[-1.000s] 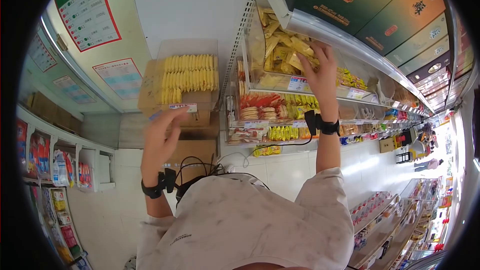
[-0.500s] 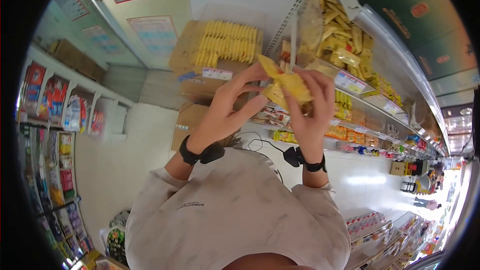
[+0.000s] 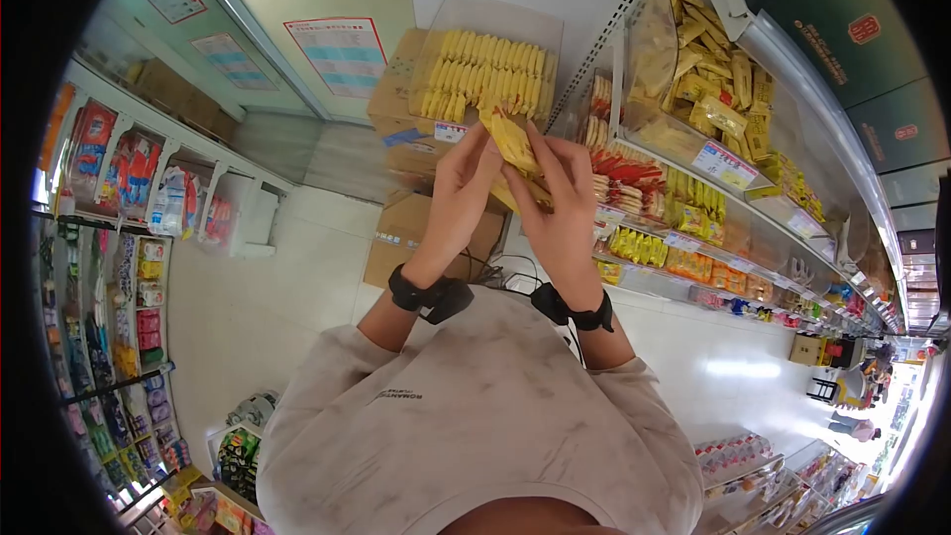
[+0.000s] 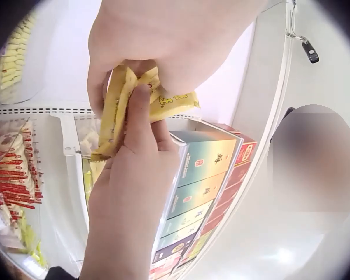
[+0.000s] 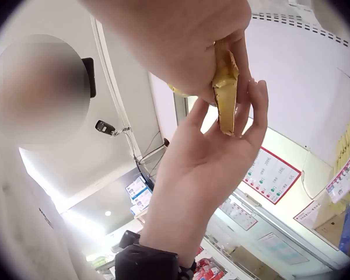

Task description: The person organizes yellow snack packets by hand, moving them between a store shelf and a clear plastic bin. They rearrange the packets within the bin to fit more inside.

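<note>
Both hands meet in front of the chest around yellow wrapped snack packets. The left hand (image 3: pixel 458 188) pinches one yellow packet (image 3: pixel 512 142) between fingers and thumb. From the other side the right hand (image 3: pixel 561 213) grips with curled fingers. In the left wrist view, one packet (image 4: pixel 111 119) stands upright, and another packet (image 4: pixel 176 105) with printed writing sticks out sideways beneath the upper hand. The right wrist view shows a packet (image 5: pixel 226 99) edge-on between the two hands. Beyond the hands stands a clear bin (image 3: pixel 555 30) with rows of yellow packets.
To the right, a clear shelf bin (image 3: pixel 649 124) holds a loose heap of yellow packets. Snack shelves run below it and away to the right, with dark gift boxes (image 3: pixel 827 40) above. Cardboard boxes (image 3: pixel 391 104) support the left bin. A white shelf unit (image 3: pixel 238 223) stands at left.
The right hand has come out of the heaped bin with yellow packets and joined the left hand. Both hands have since shifted left, toward the bin with rows, as the head view turned right.
</note>
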The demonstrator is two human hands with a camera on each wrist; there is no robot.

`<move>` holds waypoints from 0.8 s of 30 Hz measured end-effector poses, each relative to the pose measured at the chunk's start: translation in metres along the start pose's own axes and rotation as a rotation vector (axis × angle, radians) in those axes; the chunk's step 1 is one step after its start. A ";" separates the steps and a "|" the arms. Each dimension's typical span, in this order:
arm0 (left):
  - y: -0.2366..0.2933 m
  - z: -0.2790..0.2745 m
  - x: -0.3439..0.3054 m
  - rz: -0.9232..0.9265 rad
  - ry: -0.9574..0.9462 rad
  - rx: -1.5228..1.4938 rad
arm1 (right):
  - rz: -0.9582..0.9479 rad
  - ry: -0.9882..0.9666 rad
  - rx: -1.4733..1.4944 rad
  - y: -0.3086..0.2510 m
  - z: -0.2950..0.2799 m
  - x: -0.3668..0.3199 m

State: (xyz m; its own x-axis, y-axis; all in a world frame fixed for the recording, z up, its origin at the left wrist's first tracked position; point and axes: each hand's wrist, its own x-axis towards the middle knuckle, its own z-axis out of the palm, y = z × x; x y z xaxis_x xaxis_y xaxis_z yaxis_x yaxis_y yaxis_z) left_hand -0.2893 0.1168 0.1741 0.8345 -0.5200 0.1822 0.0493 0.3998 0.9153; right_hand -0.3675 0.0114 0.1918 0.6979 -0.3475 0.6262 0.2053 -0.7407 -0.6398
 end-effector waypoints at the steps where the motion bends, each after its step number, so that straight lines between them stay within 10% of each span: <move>1: -0.004 -0.002 0.001 0.006 0.010 0.011 | 0.034 -0.016 0.035 0.003 -0.001 0.000; 9: 0.000 -0.020 0.004 -0.121 0.024 -0.049 | 0.556 -0.062 0.567 0.011 -0.018 -0.003; 24: -0.003 -0.033 0.006 -0.057 0.095 -0.021 | 0.643 -0.037 0.689 0.030 -0.018 -0.014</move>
State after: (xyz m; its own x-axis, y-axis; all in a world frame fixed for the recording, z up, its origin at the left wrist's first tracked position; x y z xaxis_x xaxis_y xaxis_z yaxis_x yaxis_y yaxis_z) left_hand -0.2665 0.1372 0.1604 0.8781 -0.4691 0.0943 0.1089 0.3879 0.9153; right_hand -0.3832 -0.0166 0.1719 0.8372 -0.5441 0.0549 0.1256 0.0938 -0.9876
